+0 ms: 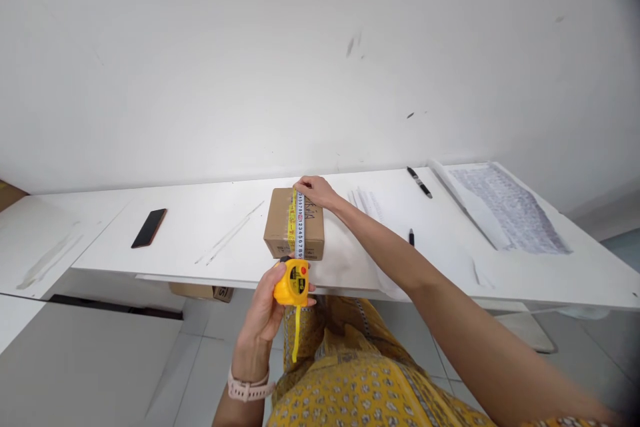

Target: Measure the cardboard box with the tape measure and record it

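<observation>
A small brown cardboard box (277,223) with yellow tape and handwriting sits on the white table. Across its top lies the numbered blade of a tape measure (291,285), drawn out from front to back. My left hand (263,307) is closed around the yellow tape measure case, just off the box's front edge. A yellow wrist strap dangles below the case. At the far edge of the box, my right hand (314,191) pinches the end of the blade against the cardboard. The exact fingertip contact is partly hidden.
A dark phone (149,228) lies on the table (185,213) to the left. To the right are loose white sheets (435,260), a pen (419,182), a second pen (411,237) partly behind my forearm, and an open notebook (505,207) with writing. A wall rises behind the table.
</observation>
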The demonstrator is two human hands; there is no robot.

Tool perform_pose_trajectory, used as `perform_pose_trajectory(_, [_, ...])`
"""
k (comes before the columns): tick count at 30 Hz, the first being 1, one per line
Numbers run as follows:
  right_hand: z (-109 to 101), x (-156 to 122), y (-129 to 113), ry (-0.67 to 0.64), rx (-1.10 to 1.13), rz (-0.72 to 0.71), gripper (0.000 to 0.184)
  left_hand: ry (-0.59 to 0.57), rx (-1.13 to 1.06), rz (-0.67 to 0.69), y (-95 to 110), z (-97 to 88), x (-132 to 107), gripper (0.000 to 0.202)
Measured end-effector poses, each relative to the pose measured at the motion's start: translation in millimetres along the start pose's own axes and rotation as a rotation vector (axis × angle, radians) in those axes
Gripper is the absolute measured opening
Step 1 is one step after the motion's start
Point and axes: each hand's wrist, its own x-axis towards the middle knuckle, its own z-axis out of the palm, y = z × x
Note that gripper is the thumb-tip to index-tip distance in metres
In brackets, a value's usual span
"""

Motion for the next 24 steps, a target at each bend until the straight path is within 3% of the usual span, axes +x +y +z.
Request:
perform_pose_trajectory(11, [2.5, -3.1, -3.6, 0.004, -0.002, -0.005, 0.024, 0.033, 0.059, 0.039, 1.7, 5.6, 15.5, 0.053])
perform_pose_trajectory(15, [-14.3, -12.8, -16.5, 0.066, -0.012, -0.073, 0.022, 0.027, 0.141, 0.074, 10.5, -2.7, 9.1, 0.056])
perform_pose_trajectory(20, [-51.3, -69.4, -29.3, 0.156, 0.103, -0.075, 0.027, -0.109, 0.395, 0.159, 56.7, -37.1, -1.6, 0.059])
perform_pose_trajectory(24, [-39.6, -123.9, -23.6, 0.139, 0.188, -0.058, 0.029, -0.080, 0.559, 0.299, 114.7, -64.0, 25.9, 0.061])
